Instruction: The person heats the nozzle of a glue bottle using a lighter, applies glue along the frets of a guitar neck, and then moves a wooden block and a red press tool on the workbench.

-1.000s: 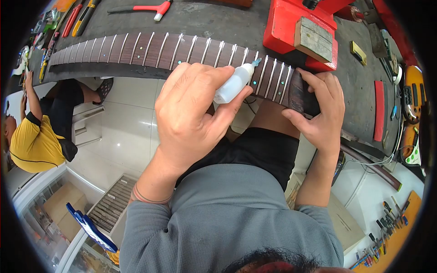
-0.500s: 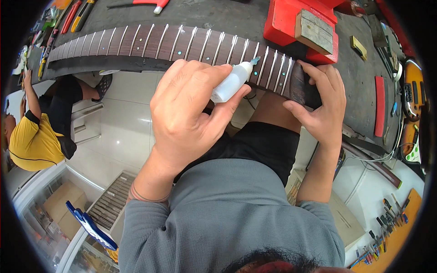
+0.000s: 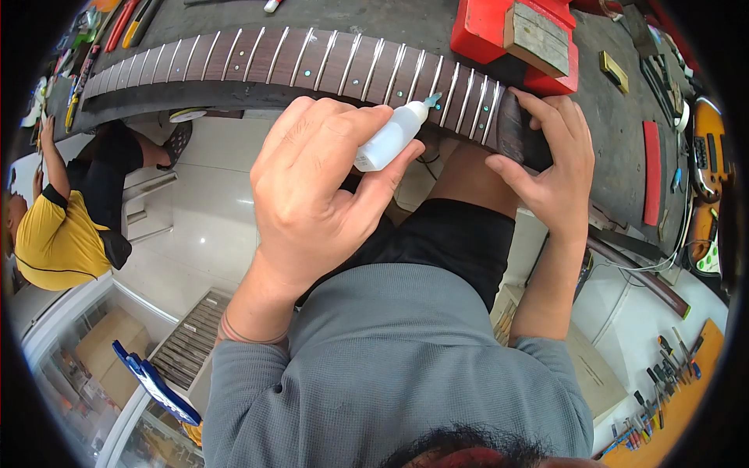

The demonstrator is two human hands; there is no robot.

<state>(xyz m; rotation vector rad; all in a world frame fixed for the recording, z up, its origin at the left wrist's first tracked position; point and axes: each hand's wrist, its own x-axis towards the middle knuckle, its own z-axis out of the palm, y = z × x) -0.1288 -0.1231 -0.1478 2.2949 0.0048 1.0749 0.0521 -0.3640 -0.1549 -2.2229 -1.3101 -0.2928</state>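
While the left hand pinches a small squeeze bottle between thumb and forefinger, the right hand clasps the dark end of a fretted neck, thumb at its near edge, forefinger at its far one. The neck lies along the near side of the grey surface, its long axis running left to right across the view in a bow, the dark end to the right and the closely spaced frets to the left. The bottle is tilted, its base toward the left palm and its bluish tip aimed away from the body and rightward, over the neck's near half; whether the tip touches the wood cannot be told.

The left forearm slants forward and inward from the lower left, the back of the hand turned up. The right forearm reaches almost straight forward, the hand bending leftward at the wrist. Just beyond the right hand stands a red vise beside a wooden block.
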